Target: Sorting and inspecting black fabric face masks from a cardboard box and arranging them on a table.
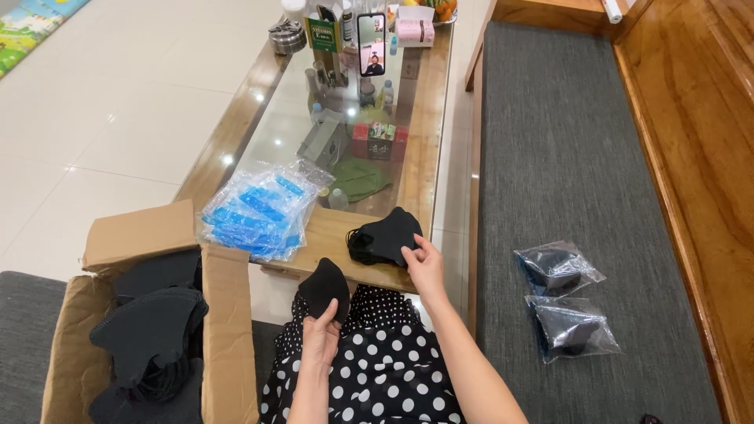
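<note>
Over my spotted lap, my left hand (320, 339) pinches a soft black mask (324, 287) by its lower edge, while my right hand (425, 265), at about one o'clock from it, grips the stack of black masks (385, 236) on the wooden table edge (333, 232). At nine o'clock the open cardboard box (224, 338) holds more dark masks; at three o'clock two clear bags (564, 300) with black masks lie on the grey cushion (565, 157), and crinkly blue-and-clear empty bags (263, 210) pile at eleven.
</note>
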